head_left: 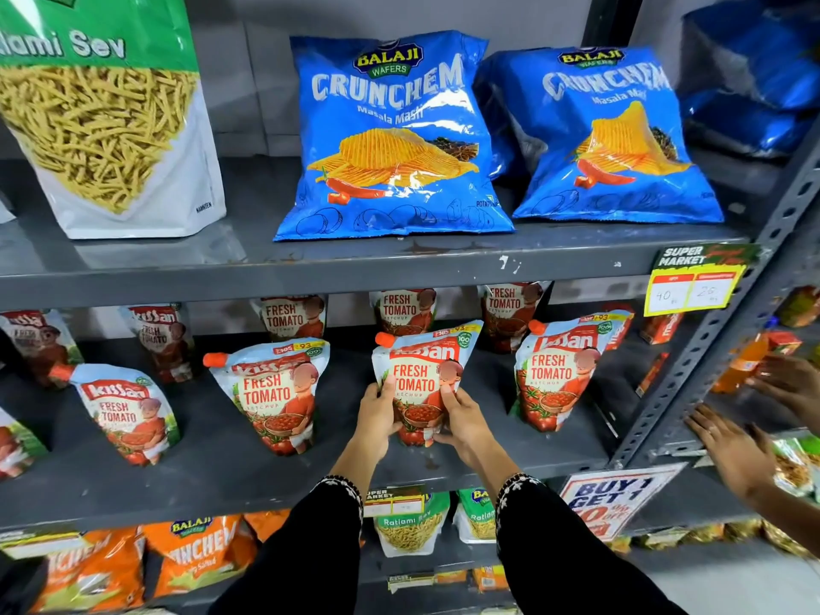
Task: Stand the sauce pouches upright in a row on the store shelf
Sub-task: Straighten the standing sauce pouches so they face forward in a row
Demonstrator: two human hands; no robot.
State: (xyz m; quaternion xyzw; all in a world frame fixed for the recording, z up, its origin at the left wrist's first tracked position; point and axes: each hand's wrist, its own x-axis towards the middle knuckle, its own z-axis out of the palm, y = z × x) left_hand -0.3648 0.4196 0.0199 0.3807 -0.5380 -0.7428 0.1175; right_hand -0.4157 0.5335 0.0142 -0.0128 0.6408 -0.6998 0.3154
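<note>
A ketchup pouch (421, 370), white and red with an orange cap, stands upright on the grey middle shelf (266, 477). My left hand (377, 415) grips its lower left side and my right hand (463, 421) grips its lower right side. More pouches of the same kind stand in a front row: one at the left (126, 410), one left of centre (275, 388) and one to the right (559, 370). Several others stand behind them at the back of the shelf (401, 308).
Blue chip bags (395, 139) and a green sev bag (102, 113) sit on the shelf above. Orange chip bags (186, 552) fill the shelf below. Another person's hands (745, 450) reach into the neighbouring rack beyond the grey upright post (710, 344). Price tags (692, 290) hang from the shelf edges.
</note>
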